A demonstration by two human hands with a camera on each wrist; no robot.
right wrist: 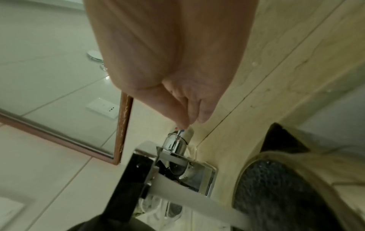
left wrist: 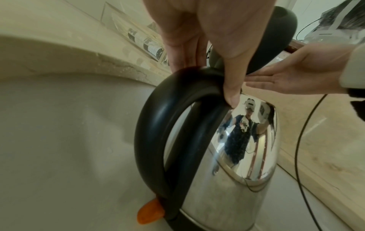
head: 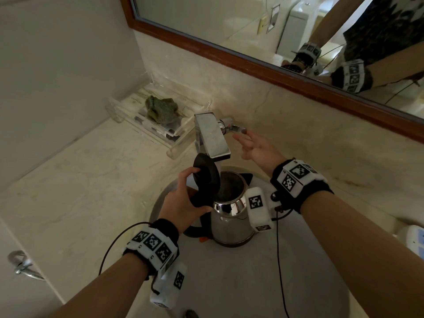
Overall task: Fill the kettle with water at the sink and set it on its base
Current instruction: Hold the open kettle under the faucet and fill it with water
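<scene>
A steel kettle [head: 231,221] stands in the sink basin [head: 229,283] with its black lid [head: 206,177] flipped up. My left hand [head: 188,193] grips the top of the black handle [left wrist: 158,125], fingers curled over it. The flat chrome faucet spout [head: 211,136] hangs over the kettle's mouth, and a pale stream appears to run from it into the kettle. My right hand [head: 252,148] is held flat, its straight fingertips [right wrist: 189,115] touching the small faucet lever [right wrist: 177,140]. The kettle's base is not in view.
A clear tray [head: 142,125] with a green cloth [head: 160,111] sits on the marble counter [head: 91,180] left of the faucet. A wood-framed mirror [head: 275,31] runs along the wall behind. A white and blue item [head: 413,242] lies at the right edge.
</scene>
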